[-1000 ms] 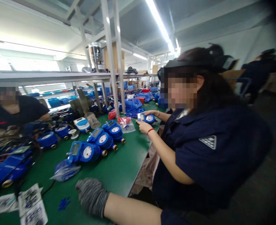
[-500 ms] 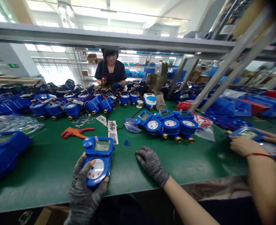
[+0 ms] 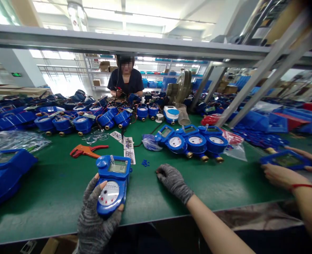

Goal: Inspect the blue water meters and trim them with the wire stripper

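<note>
My left hand (image 3: 96,215), in a grey fingerless glove, is wrapped around a blue water meter (image 3: 112,192) near the table's front edge. The meter has a small digital display on top and a round white dial below, both facing me. My right hand (image 3: 174,182), gloved the same way, rests on the green table with its fingers curled together; whatever they hold, if anything, is hidden. Just beyond it lies a little pile of small blue pieces (image 3: 145,163). Orange cutting pliers (image 3: 85,151) and white printed labels (image 3: 129,150) are behind the held meter.
Three blue meters (image 3: 195,143) stand in a row beyond my right hand. At right, a co-worker's hands (image 3: 280,174) hold another meter. More meters (image 3: 82,123) crowd the back, and one (image 3: 6,173) is at left. Metal posts (image 3: 267,67) slant up on the right.
My hands and the held meter stay nearly in place, with a slight shift of the view. The co-worker's hands at right have tilted their meter and moved slightly.
</note>
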{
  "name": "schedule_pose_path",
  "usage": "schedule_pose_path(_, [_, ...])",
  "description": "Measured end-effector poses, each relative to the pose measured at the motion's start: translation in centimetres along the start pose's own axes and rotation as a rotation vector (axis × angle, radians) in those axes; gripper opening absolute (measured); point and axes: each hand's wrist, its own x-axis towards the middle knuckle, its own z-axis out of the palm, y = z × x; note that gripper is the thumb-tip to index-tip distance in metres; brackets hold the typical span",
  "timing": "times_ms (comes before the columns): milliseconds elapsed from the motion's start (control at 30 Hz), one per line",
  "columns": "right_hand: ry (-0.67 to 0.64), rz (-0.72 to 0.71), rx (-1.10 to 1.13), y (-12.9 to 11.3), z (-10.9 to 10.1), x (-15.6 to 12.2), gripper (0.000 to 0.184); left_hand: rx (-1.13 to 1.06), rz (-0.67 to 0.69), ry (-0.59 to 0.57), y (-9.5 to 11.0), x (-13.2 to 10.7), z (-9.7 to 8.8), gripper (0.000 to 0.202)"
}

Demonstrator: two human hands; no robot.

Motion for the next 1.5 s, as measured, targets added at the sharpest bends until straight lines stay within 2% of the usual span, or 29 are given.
schedule_pose_path(100, [0.009, -0.026, -0.002, -0.3, -0.3, -0.2, 0.008, -0.006, 0.014, -0.008, -0.3, 0.1, -0.2, 0.059])
schedule_pose_path(167, [0.017, -0.039, 0.010, -1.5, -0.3, 0.0, 0.009, 0.008, 0.019, 0.000, -0.2, 0.1, -0.3, 0.057])
schedule_pose_path(267, [0.048, -0.064, 0.084, -5.1, 0.0, 0.8, 0.009, 0.012, 0.018, 0.004, 0.1, 0.2, -0.2, 0.053])
schedule_pose_path(367, [0.116, -0.153, 0.232, -9.0, 0.7, 1.8, 0.007, 0.006, 0.020, 0.004, 0.2, 0.2, -0.2, 0.052])
schedule_pose_path(467, [0.104, -0.192, 0.315, -11.0, 1.2, 2.6, 0.007, 0.017, 0.043, 0.010, -0.2, 0.2, -0.1, 0.053])
schedule_pose_path(600, [0.052, -0.217, 0.277, -10.9, 0.7, 3.0, 0.009, 0.007, 0.045, 0.015, -0.6, 0.0, 0.2, 0.053])
schedule_pose_path(767, [0.030, -0.400, 0.069, -11.1, -0.3, 2.8, 0.012, 0.004, 0.025, 0.028, -0.2, 0.0, 0.1, 0.052])
schedule_pose_path(967, [0.100, -0.541, -0.178, -10.7, 1.4, 0.8, 0.024, -0.003, 0.027, 0.010, -0.4, 0.1, 0.1, 0.053])
schedule_pose_path(1067, [0.079, -0.581, -0.155, -10.1, 1.3, 0.4, 0.028, 0.004, 0.028, 0.011, -0.2, 0.1, 0.1, 0.051])
schedule_pose_path(1133, [0.014, -0.502, 0.033, -10.0, 0.6, 1.1, 0.026, 0.006, 0.018, 0.022, 0.0, 0.1, 0.1, 0.051])
schedule_pose_path(1167, [-0.041, -0.408, 0.176, -10.0, 0.3, 1.6, 0.024, 0.004, 0.011, 0.027, 0.1, 0.0, 0.1, 0.050])
schedule_pose_path(1267, [-0.361, 0.018, 0.674, -10.5, -0.3, 3.5, 0.024, 0.007, 0.000, 0.027, 0.1, 0.0, 0.0, 0.048])
schedule_pose_path(1333, [-0.546, 0.199, 0.858, -10.9, 0.1, 4.3, 0.033, 0.020, 0.010, 0.018, 0.1, 0.0, -0.1, 0.048])
schedule_pose_path(1367, [-0.581, 0.232, 0.899, -11.1, 0.4, 4.5, 0.034, 0.021, 0.011, 0.017, 0.1, 0.0, -0.1, 0.048])
schedule_pose_path(1500, [-0.520, 0.223, 0.937, -11.6, 2.2, 4.1, 0.030, 0.008, 0.031, 0.010, 0.2, 0.0, 0.2, 0.051])
